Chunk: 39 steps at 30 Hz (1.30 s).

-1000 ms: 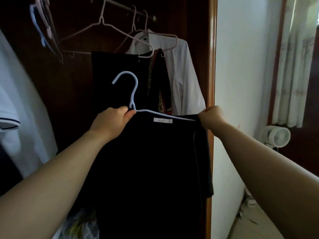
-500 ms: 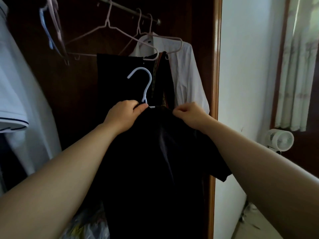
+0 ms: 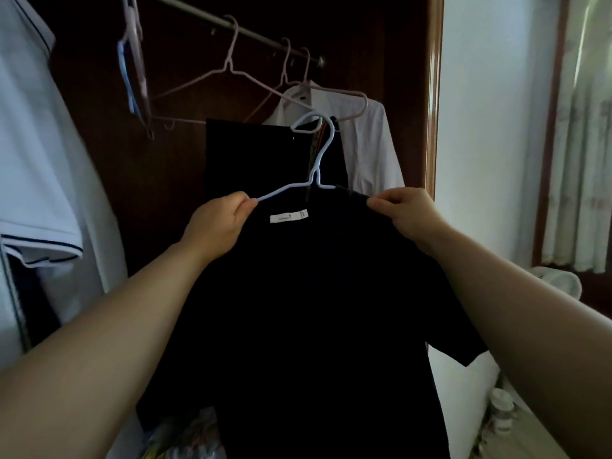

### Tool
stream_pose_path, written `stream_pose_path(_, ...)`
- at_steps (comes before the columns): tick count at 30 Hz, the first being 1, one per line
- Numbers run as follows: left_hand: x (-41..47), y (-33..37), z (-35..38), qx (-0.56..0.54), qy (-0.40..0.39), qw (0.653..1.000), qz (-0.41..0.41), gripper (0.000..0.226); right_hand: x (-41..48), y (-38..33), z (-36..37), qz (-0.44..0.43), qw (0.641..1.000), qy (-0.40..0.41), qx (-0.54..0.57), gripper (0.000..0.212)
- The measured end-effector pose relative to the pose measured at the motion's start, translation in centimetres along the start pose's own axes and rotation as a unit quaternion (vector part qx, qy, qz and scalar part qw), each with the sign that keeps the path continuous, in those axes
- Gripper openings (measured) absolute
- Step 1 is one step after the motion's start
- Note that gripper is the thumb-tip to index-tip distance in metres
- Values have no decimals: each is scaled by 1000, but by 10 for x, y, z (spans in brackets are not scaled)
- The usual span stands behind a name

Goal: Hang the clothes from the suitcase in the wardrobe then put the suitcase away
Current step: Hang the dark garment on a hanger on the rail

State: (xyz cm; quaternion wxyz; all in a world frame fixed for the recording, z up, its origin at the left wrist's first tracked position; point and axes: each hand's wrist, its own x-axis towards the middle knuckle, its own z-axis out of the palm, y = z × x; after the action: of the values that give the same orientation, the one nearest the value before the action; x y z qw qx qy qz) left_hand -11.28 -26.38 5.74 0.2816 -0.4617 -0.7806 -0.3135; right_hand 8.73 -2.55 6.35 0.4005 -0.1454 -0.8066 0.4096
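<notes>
Holding up our black shirt [image 3: 308,293] on a blue hanger [image 3: 318,154] in front of the wardrobe rail [image 3: 231,28]: left hand [image 3: 218,223] pinches the hanger arm, right hand [image 3: 407,213] pinches the shirt's shoulder.

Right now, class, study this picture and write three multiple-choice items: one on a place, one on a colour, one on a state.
1. Where is the white shirt?
A. on the rail
B. on the floor
C. in a hand

2. What colour is the held hanger?
A. red
B. pale blue
C. green

3. Is the black top on the rail?
A. yes
B. no, still in hand
C. no, folded on a shelf

Key: A, its hanger hooks the rail; B, its wire shows pale blue; B, left hand and right hand pinch its shoulders.
</notes>
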Motion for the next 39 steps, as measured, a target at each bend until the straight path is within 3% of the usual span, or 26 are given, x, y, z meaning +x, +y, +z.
stream_pose_path(3, 2, -7, -3, 4, 15, 1000, -23, 32, 1, 4, -10, 3, 1000, 11, -20, 12)
stream_pose_path(6, 4, -14, -5, 22, 31, 999, -39, 33, -1, 12, -18, 13, 997, -30, -64, 16)
stream_pose_path(14, 30, 37, 16, 33, 28, 999, -1, 54, -3, 7, 19, 18, 994, -107, 31, 8)
stream_pose_path(23, 35, 14, 19, 37, 86, 992, -87, 54, 0, 23, -11, 65, 995, -61, -35, 22)
stream_pose_path(26, 38, 17, 21, 53, 92, 990, -94, 54, 2, 23, -2, -11, 995, -57, -82, 27)
stream_pose_path(28, 43, 23, 23, 55, 95, 990, -85, 54, 4, 18, 10, -80, 987, -78, -114, 19)
stream_pose_path(31, 47, 24, 20, 51, 95, 991, -82, 58, 10, 17, 17, -113, 985, -28, -128, 12)
stream_pose_path(35, 43, -2, 4, 91, 82, 981, -149, 68, 21, 15, 9, -95, 986, 54, -129, 14)
stream_pose_path(39, 36, -27, -2, 148, 80, 971, -168, 59, 34, -7, 13, -102, 976, 98, -169, 16)
